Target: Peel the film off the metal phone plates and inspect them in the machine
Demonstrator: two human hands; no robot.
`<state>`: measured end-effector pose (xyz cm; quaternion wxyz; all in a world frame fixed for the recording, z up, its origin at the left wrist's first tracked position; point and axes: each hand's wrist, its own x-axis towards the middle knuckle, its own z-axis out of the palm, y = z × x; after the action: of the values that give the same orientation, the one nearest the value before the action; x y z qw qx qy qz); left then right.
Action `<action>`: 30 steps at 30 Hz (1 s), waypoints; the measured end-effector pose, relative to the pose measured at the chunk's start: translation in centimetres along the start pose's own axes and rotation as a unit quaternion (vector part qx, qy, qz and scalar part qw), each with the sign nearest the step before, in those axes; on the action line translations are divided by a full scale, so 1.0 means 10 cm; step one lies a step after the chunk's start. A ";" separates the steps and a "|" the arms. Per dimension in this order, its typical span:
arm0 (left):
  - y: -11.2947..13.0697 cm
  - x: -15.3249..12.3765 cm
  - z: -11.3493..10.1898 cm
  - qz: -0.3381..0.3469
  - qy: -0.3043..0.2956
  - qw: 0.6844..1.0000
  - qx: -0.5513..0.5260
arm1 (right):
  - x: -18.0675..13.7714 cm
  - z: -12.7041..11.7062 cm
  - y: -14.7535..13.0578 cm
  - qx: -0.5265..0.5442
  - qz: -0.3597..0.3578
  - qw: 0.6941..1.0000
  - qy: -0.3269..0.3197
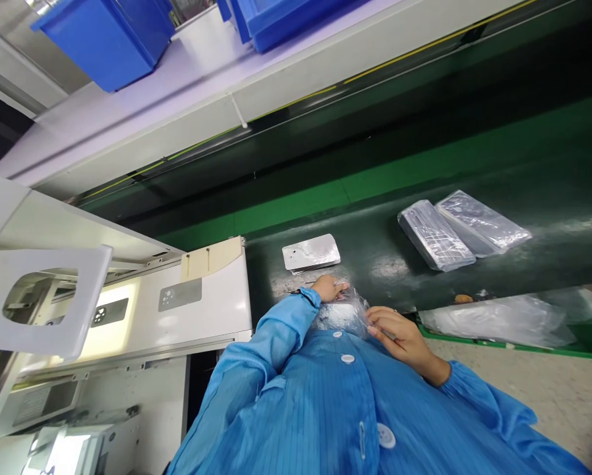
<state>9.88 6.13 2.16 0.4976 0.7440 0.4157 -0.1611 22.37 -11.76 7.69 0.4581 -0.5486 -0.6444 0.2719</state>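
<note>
Close to my chest is a clear plastic bag [341,318] with a pale, shiny flat piece inside it. My left hand [328,288] grips the bag's far edge, its fingers closed and partly hidden by the crinkled film. On the bag's right side my right hand [395,335] pinches the film between thumb and fingers. Just beyond my left hand, a small stack of silvery, round-cornered phone-back-shaped plates [312,253] lies on the dark green surface. The top plate has small holes at one end.
Two bagged bundles of plates [437,235] lie at the right on the dark belt [365,254]. Loose plastic bags [498,320] fill a green-edged tray nearer me. At left, a white machine conveyor [221,290] carries grey plates [180,295]. Blue bins [111,39] stand on the shelf above.
</note>
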 end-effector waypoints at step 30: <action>-0.06 -0.42 -0.03 0.073 0.074 0.992 -0.071 | 0.37 -0.23 0.65 0.144 0.363 0.907 0.155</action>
<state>6.83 4.52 4.70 0.5275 0.7450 0.4065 -0.0391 27.44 -6.95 4.22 0.4958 -0.7080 -0.2750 0.4210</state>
